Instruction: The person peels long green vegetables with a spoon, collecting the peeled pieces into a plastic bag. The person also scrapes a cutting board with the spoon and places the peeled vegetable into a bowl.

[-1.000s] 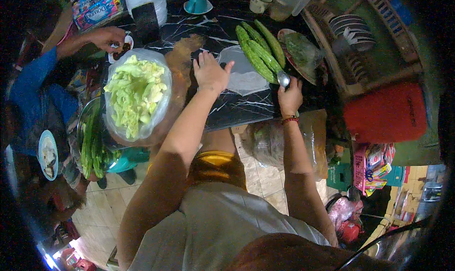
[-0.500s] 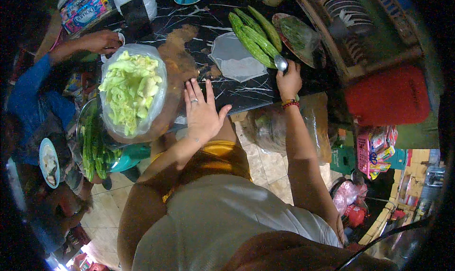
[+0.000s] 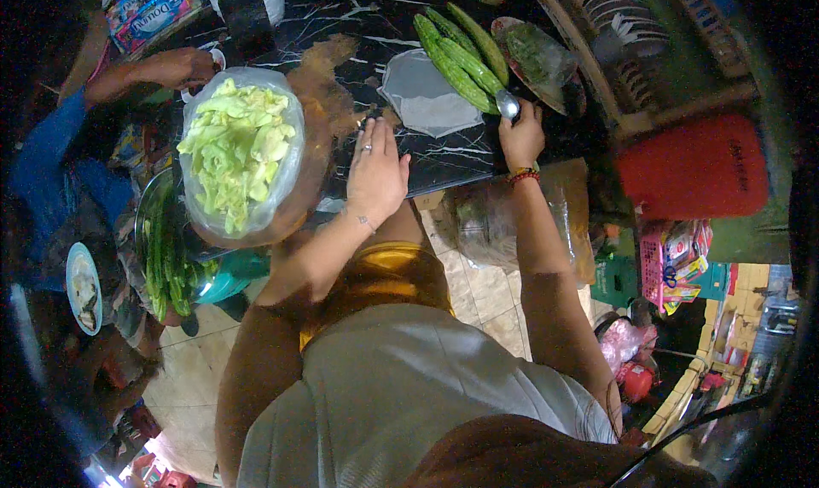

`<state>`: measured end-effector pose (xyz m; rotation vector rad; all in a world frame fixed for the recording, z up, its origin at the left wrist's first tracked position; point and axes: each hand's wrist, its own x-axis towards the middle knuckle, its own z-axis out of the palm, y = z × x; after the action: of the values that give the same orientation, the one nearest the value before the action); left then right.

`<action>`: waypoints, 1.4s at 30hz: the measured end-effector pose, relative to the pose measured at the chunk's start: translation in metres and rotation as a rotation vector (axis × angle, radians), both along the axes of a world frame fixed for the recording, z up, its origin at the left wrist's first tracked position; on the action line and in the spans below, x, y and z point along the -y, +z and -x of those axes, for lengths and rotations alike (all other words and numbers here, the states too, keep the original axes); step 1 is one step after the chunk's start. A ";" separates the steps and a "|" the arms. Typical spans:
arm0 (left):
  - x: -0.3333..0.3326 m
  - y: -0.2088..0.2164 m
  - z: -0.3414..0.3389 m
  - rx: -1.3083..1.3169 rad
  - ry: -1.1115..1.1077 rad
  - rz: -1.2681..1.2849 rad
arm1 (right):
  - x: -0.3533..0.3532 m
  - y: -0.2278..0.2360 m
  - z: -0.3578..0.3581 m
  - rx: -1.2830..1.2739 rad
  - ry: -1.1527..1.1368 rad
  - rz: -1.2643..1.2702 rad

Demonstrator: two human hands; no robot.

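Right hand (image 3: 521, 138): fingers closed on metal spoon (image 3: 508, 104), bowl at the green gourds' (image 3: 457, 60) near ends; contact unclear. Left hand (image 3: 378, 175): flattened, nothing visibly held, near the black counter's (image 3: 448, 160) front edge; fingers, previously spread, now together, leaving just the spoon gripped. Beyond: grey sheet (image 3: 431, 95); bagged pale-green pieces (image 3: 239, 151), left.
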<state>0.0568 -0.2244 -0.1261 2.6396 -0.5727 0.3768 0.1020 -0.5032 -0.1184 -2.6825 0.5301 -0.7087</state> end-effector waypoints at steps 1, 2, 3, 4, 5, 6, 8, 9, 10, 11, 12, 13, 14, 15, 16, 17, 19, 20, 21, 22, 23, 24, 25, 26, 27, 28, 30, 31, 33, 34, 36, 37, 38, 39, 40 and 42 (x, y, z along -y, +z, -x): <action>-0.001 -0.003 0.004 -0.028 -0.042 0.052 | -0.001 0.001 0.000 -0.002 0.003 -0.022; -0.002 -0.005 0.007 -0.055 -0.085 0.104 | -0.003 -0.001 -0.001 0.002 0.005 -0.013; -0.002 0.000 0.009 -0.143 -0.129 0.194 | -0.002 -0.001 -0.001 0.007 0.002 0.004; -0.002 0.006 0.009 -0.094 -0.083 0.159 | -0.001 -0.001 0.000 0.012 -0.001 0.021; -0.003 0.013 0.006 -0.045 -0.037 0.124 | -0.001 -0.001 0.002 -0.005 -0.015 0.018; -0.004 0.016 0.004 0.005 0.014 0.088 | -0.005 0.002 0.002 -0.016 -0.029 0.001; -0.003 0.012 -0.003 0.039 0.164 -0.036 | -0.011 0.009 0.003 -0.040 -0.055 -0.032; -0.002 0.009 -0.008 0.004 0.205 -0.077 | -0.010 0.006 0.001 -0.038 -0.055 -0.014; -0.002 0.007 -0.010 -0.031 0.247 -0.118 | -0.009 0.004 0.000 -0.031 -0.059 -0.004; -0.001 0.005 -0.009 -0.014 0.248 -0.147 | -0.009 0.002 0.000 -0.025 -0.062 0.006; -0.002 0.004 -0.008 -0.018 0.219 -0.153 | -0.009 0.002 -0.002 -0.014 -0.062 0.016; -0.003 0.002 -0.008 -0.022 0.192 -0.159 | -0.009 0.001 -0.001 -0.002 -0.049 0.013; -0.004 0.001 -0.007 -0.026 0.166 -0.165 | -0.007 0.001 0.002 0.010 -0.035 0.010; -0.007 0.002 -0.003 -0.029 0.118 -0.148 | -0.005 0.000 0.002 0.023 -0.020 0.003; -0.009 0.004 0.005 -0.031 0.069 -0.131 | -0.003 -0.003 0.000 0.032 -0.036 0.029; -0.011 0.006 0.012 -0.033 0.020 -0.114 | 0.001 -0.007 -0.002 0.040 -0.053 0.055; -0.018 0.006 0.019 -0.034 -0.074 -0.045 | 0.002 -0.008 -0.003 0.039 -0.054 0.067; -0.020 0.006 0.020 -0.035 -0.123 -0.010 | 0.002 -0.008 -0.004 0.018 -0.043 0.047; -0.020 0.011 0.020 -0.048 -0.116 0.063 | 0.001 -0.006 -0.003 -0.005 -0.032 0.029; -0.019 0.015 0.018 -0.019 -0.032 0.031 | 0.001 -0.005 -0.002 -0.028 -0.023 0.011; -0.017 0.019 0.012 0.011 0.050 -0.001 | 0.001 -0.005 -0.003 -0.021 -0.023 0.015; -0.014 0.021 0.006 0.039 0.131 -0.032 | 0.000 -0.005 -0.004 -0.015 -0.024 0.020; -0.012 0.012 -0.003 -0.008 0.154 0.008 | 0.000 -0.004 -0.003 -0.010 -0.025 0.025; -0.011 0.009 -0.001 -0.040 0.159 -0.057 | -0.003 -0.004 0.000 -0.009 -0.031 0.018; -0.009 0.010 -0.001 -0.062 0.167 -0.119 | -0.007 0.000 0.001 0.002 -0.034 0.014; -0.006 0.011 -0.001 -0.085 0.176 -0.180 | -0.009 0.003 0.001 0.013 -0.037 0.009; -0.003 0.010 0.002 -0.078 0.139 -0.199 | -0.006 0.002 0.001 0.017 -0.024 0.021; -0.002 0.010 0.002 -0.063 0.109 -0.184 | -0.001 -0.002 -0.001 0.016 -0.022 0.023; -0.001 0.008 -0.006 -0.039 0.044 -0.151 | -0.004 0.004 -0.001 -0.018 -0.042 0.003; -0.002 0.007 -0.006 -0.028 0.043 -0.147 | -0.005 0.002 -0.001 -0.004 -0.028 0.013; -0.001 0.007 -0.007 -0.001 0.034 -0.129 | -0.003 -0.002 0.000 0.027 -0.006 0.042; -0.001 0.009 -0.006 -0.022 0.007 -0.123 | -0.001 -0.002 0.000 0.025 -0.011 0.043; -0.004 0.010 -0.002 -0.042 -0.021 -0.118 | -0.001 -0.003 0.000 0.022 -0.017 0.045; -0.008 0.011 0.000 -0.062 -0.046 -0.117 | -0.003 -0.003 -0.001 0.020 -0.020 0.041; -0.012 0.010 0.003 -0.078 -0.066 -0.087 | -0.003 -0.002 -0.001 0.007 -0.021 0.027; -0.019 0.009 0.008 -0.112 -0.110 -0.027 | -0.005 0.002 0.002 -0.021 -0.025 -0.004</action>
<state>0.0491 -0.2057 -0.1173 2.6204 -0.6870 0.1878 0.1000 -0.4982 -0.1163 -2.6866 0.5706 -0.6859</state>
